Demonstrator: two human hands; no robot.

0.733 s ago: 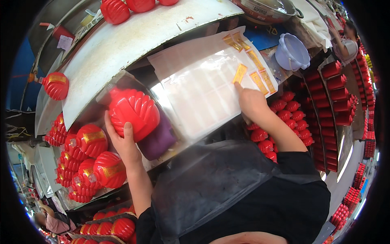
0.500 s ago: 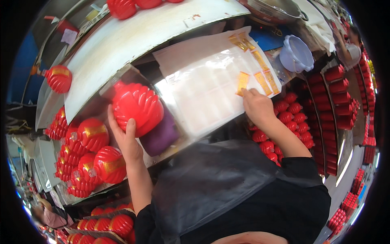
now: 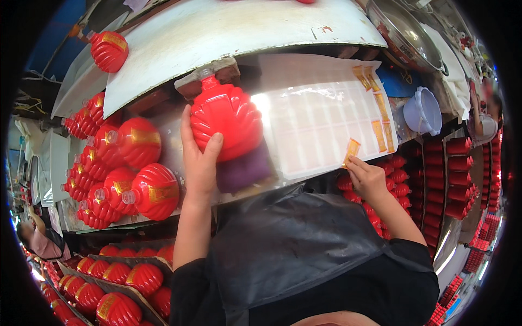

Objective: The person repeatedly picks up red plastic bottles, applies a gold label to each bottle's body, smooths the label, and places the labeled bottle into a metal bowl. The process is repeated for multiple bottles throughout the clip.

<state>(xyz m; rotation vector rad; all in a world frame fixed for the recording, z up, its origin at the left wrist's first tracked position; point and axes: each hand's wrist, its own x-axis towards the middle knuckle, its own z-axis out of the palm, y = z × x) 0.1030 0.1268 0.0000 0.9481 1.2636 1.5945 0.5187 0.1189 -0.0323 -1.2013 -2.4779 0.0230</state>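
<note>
Red bottle [image 3: 231,120], at 11 o'clock, is clasped by the left hand [image 3: 200,167] at its 8 o'clock side, over a purple pad [image 3: 244,171]. Gold label [image 3: 352,148], at 3 o'clock, is pinched by the right hand [image 3: 370,179]; 5 more labels [image 3: 379,136] are borne on a white sheet [image 3: 304,122] toward 2 o'clock.

The large front bottle [image 3: 231,125] is bright red, patterned with fanned ridges, and the pad [image 3: 242,173] below it deep purple. The lone label [image 3: 353,149] is yellow-gold with orange tones; faint pale stripes run over the whitish sheet [image 3: 304,119]. The bucket [image 3: 422,112] is pale lavender-blue, the apron [image 3: 288,244] black.
</note>
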